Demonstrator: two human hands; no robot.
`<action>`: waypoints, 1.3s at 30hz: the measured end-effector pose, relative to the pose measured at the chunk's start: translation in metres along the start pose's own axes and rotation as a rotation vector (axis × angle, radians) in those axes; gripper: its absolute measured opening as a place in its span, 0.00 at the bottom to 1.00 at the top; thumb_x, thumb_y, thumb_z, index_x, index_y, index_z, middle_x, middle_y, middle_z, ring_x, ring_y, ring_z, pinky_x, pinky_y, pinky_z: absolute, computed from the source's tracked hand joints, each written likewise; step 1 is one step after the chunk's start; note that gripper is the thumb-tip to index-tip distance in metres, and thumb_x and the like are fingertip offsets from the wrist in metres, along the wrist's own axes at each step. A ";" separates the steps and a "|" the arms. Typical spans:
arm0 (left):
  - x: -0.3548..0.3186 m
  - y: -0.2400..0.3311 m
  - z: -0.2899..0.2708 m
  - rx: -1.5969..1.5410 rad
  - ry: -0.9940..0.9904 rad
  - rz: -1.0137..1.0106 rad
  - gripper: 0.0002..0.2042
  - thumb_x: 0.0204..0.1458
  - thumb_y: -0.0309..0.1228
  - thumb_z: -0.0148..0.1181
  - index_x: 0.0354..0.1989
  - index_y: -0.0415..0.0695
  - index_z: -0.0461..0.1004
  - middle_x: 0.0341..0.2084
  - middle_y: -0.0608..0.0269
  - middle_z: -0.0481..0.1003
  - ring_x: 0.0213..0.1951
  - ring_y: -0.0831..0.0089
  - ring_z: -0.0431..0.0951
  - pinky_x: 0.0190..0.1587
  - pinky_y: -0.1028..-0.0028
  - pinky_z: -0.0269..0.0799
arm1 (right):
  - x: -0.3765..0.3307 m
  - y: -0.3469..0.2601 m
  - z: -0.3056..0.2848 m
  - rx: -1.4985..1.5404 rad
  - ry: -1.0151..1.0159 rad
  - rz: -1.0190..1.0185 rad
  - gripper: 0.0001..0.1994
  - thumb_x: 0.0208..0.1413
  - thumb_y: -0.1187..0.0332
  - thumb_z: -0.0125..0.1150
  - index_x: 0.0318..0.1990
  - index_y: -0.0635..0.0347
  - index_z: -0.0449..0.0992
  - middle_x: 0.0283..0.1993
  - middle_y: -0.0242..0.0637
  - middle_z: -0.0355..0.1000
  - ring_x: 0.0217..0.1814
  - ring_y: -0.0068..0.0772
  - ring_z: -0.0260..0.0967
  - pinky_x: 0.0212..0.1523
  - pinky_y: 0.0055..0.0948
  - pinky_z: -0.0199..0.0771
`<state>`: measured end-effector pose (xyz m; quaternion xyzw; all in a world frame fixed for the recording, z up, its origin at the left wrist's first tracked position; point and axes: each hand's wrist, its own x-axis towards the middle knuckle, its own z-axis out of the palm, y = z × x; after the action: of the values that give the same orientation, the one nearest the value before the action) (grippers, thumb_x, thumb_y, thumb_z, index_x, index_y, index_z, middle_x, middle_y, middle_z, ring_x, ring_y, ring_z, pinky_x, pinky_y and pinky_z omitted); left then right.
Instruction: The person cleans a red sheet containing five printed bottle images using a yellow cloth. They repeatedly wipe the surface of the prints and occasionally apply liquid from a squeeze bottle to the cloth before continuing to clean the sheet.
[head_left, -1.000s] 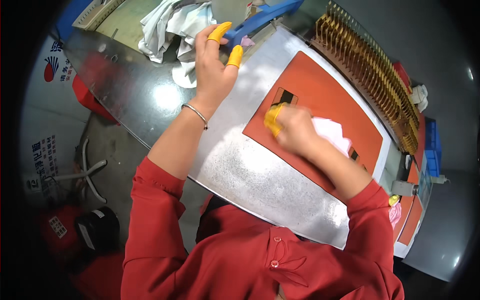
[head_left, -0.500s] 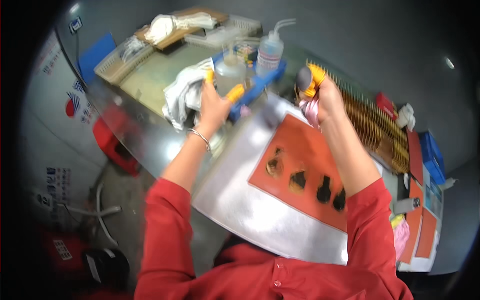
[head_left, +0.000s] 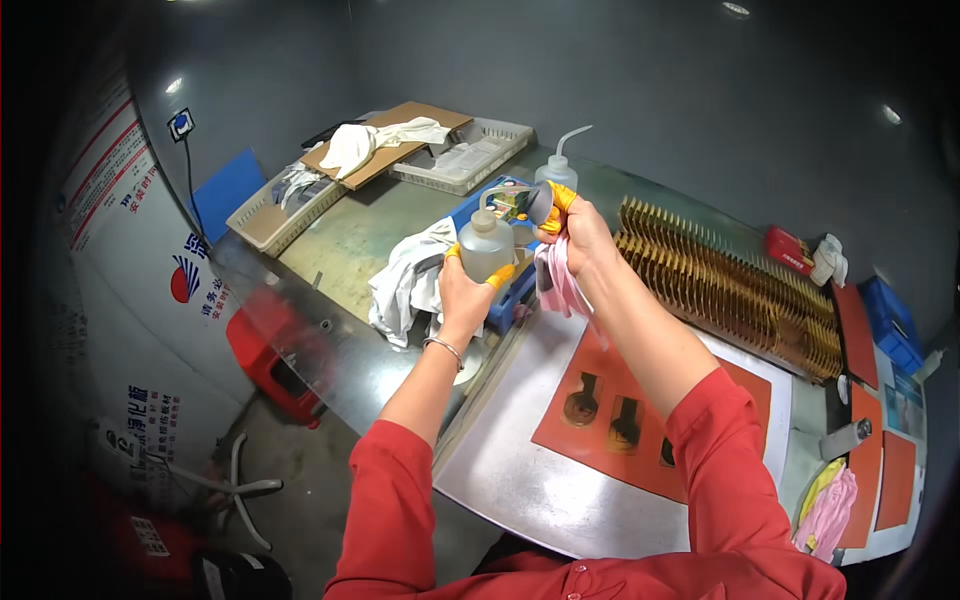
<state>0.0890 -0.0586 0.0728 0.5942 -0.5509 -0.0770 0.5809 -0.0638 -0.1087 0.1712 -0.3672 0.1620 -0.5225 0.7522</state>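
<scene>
My left hand (head_left: 468,300), with yellow finger covers, is closed round the lower part of a translucent wash bottle (head_left: 486,240) that has a bent spout. Up at the same height, my right hand (head_left: 580,235), also with yellow finger covers, grips a grey rounded pad (head_left: 540,203) and a pink cloth (head_left: 560,283) that hangs below it. The spout's tip is close to the grey pad; I cannot tell if they touch. Beneath my right forearm, dark keyhole-shaped pieces (head_left: 582,400) lie on an orange-red mat (head_left: 560,432), partly hidden by the arm.
A blue tray (head_left: 517,293) and white cloth (head_left: 405,285) adjoin the held bottle; another wash bottle (head_left: 556,173) stands behind. A rack of brass-coloured plates (head_left: 725,285) runs along the right. Farther back are shallow baskets (head_left: 470,160), a brown board (head_left: 400,150) and a red stool (head_left: 270,350) left.
My left hand has closed round the wash bottle. My right hand has moved left with the grey pad and pink cloth, close to the bottle's spout. The whole view has shifted.
</scene>
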 end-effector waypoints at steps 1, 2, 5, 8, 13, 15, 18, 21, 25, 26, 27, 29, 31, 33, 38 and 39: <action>-0.001 0.000 0.000 -0.008 0.004 -0.006 0.30 0.35 0.35 0.72 0.46 0.33 0.65 0.40 0.46 0.72 0.44 0.52 0.72 0.47 0.63 0.67 | 0.001 0.003 0.001 0.018 0.002 0.007 0.12 0.57 0.74 0.38 0.27 0.54 0.70 0.17 0.25 0.60 0.15 0.16 0.50 0.14 0.18 0.49; -0.001 0.001 -0.001 -0.016 0.008 -0.012 0.30 0.34 0.35 0.72 0.44 0.33 0.66 0.40 0.45 0.72 0.44 0.50 0.72 0.46 0.61 0.67 | 0.002 0.004 0.001 0.019 -0.011 0.005 0.12 0.57 0.74 0.38 0.27 0.54 0.70 0.17 0.25 0.59 0.15 0.16 0.50 0.14 0.18 0.49; -0.001 0.005 -0.001 -0.026 0.014 -0.021 0.29 0.34 0.34 0.72 0.44 0.33 0.66 0.39 0.45 0.73 0.42 0.50 0.73 0.45 0.61 0.68 | 0.006 0.004 -0.004 0.033 -0.078 -0.004 0.12 0.57 0.74 0.38 0.25 0.54 0.68 0.17 0.25 0.58 0.15 0.16 0.49 0.14 0.18 0.49; 0.000 0.000 -0.001 -0.007 0.039 0.005 0.29 0.34 0.34 0.72 0.44 0.33 0.67 0.39 0.45 0.73 0.42 0.51 0.74 0.44 0.61 0.69 | 0.006 0.005 0.004 0.023 0.009 -0.005 0.12 0.57 0.74 0.38 0.25 0.54 0.68 0.17 0.25 0.58 0.15 0.17 0.49 0.14 0.19 0.49; 0.000 0.003 -0.002 -0.059 0.015 -0.037 0.28 0.34 0.34 0.72 0.43 0.33 0.67 0.38 0.46 0.74 0.42 0.51 0.74 0.44 0.61 0.68 | 0.004 0.004 0.008 0.051 0.073 0.015 0.11 0.58 0.74 0.38 0.27 0.55 0.69 0.18 0.26 0.60 0.15 0.18 0.51 0.15 0.20 0.51; 0.005 0.008 -0.004 0.018 -0.002 -0.046 0.29 0.36 0.34 0.71 0.46 0.34 0.65 0.38 0.47 0.74 0.42 0.55 0.75 0.44 0.65 0.69 | 0.010 0.000 0.003 0.086 -0.018 0.025 0.11 0.59 0.70 0.42 0.26 0.56 0.69 0.17 0.27 0.60 0.14 0.20 0.50 0.14 0.20 0.52; 0.005 0.000 0.000 -0.010 -0.051 -0.081 0.27 0.38 0.32 0.69 0.47 0.36 0.64 0.40 0.50 0.74 0.43 0.61 0.75 0.45 0.68 0.69 | 0.015 0.001 -0.001 0.077 0.006 0.026 0.12 0.60 0.66 0.47 0.24 0.57 0.68 0.15 0.29 0.58 0.13 0.22 0.50 0.13 0.22 0.52; 0.007 -0.021 0.008 -0.142 -0.036 -0.044 0.27 0.36 0.35 0.70 0.43 0.34 0.66 0.37 0.45 0.75 0.41 0.52 0.76 0.44 0.63 0.70 | -0.003 0.002 0.008 0.028 0.093 0.104 0.14 0.59 0.63 0.48 0.21 0.56 0.67 0.15 0.30 0.59 0.13 0.24 0.52 0.13 0.22 0.51; -0.002 -0.013 -0.002 -0.087 -0.049 -0.019 0.24 0.44 0.34 0.65 0.49 0.38 0.66 0.42 0.50 0.72 0.43 0.61 0.73 0.45 0.70 0.69 | -0.023 -0.003 0.020 -0.017 -0.160 0.052 0.12 0.57 0.68 0.46 0.21 0.52 0.64 0.16 0.26 0.58 0.13 0.18 0.51 0.12 0.19 0.51; -0.006 0.003 0.001 -0.164 -0.039 0.002 0.23 0.48 0.33 0.62 0.53 0.42 0.66 0.45 0.54 0.71 0.45 0.69 0.71 0.46 0.75 0.68 | 0.001 -0.009 0.001 -0.016 -0.315 0.064 0.12 0.58 0.68 0.45 0.21 0.52 0.64 0.16 0.26 0.58 0.13 0.18 0.51 0.12 0.19 0.51; -0.009 0.030 -0.002 -0.003 -0.130 -0.402 0.22 0.49 0.38 0.60 0.51 0.43 0.69 0.42 0.54 0.73 0.45 0.68 0.72 0.45 0.71 0.68 | 0.013 -0.012 -0.016 -0.026 -0.459 0.075 0.13 0.59 0.68 0.44 0.20 0.52 0.63 0.17 0.26 0.57 0.13 0.19 0.50 0.12 0.19 0.51; -0.014 0.042 -0.010 0.032 -0.132 -0.303 0.21 0.49 0.39 0.60 0.50 0.44 0.70 0.42 0.55 0.74 0.44 0.67 0.73 0.45 0.70 0.68 | 0.014 -0.009 -0.018 -0.049 -0.428 0.031 0.14 0.59 0.67 0.44 0.20 0.51 0.62 0.17 0.25 0.55 0.13 0.19 0.48 0.13 0.19 0.50; -0.016 0.047 -0.011 0.054 -0.137 -0.197 0.20 0.49 0.40 0.60 0.50 0.44 0.71 0.41 0.55 0.74 0.44 0.67 0.73 0.45 0.68 0.68 | 0.013 -0.014 -0.022 -0.095 -0.381 0.041 0.14 0.60 0.67 0.44 0.20 0.51 0.61 0.18 0.25 0.54 0.13 0.19 0.47 0.13 0.19 0.49; -0.017 0.051 -0.010 0.071 -0.144 -0.088 0.20 0.49 0.40 0.59 0.49 0.45 0.72 0.41 0.56 0.74 0.44 0.66 0.73 0.45 0.67 0.68 | 0.003 -0.027 -0.028 -0.155 -0.317 0.110 0.14 0.61 0.66 0.44 0.21 0.51 0.61 0.18 0.24 0.53 0.13 0.19 0.47 0.13 0.19 0.50; -0.009 0.028 -0.004 0.055 -0.108 0.015 0.21 0.48 0.39 0.61 0.48 0.41 0.70 0.40 0.55 0.74 0.43 0.66 0.74 0.45 0.68 0.68 | -0.045 -0.048 -0.033 -0.352 -0.269 0.012 0.11 0.61 0.65 0.45 0.26 0.55 0.65 0.21 0.23 0.58 0.15 0.17 0.52 0.15 0.16 0.55; -0.010 0.015 -0.009 0.082 -0.085 0.022 0.21 0.47 0.39 0.62 0.48 0.41 0.70 0.40 0.54 0.74 0.43 0.66 0.74 0.45 0.68 0.68 | -0.046 -0.045 -0.050 -0.300 -0.459 0.063 0.11 0.61 0.65 0.45 0.27 0.56 0.66 0.22 0.24 0.60 0.15 0.17 0.54 0.16 0.15 0.56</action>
<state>0.0834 -0.0410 0.0823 0.6075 -0.5844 -0.0733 0.5330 -0.1438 -0.0943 0.1638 -0.5783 0.0741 -0.3721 0.7222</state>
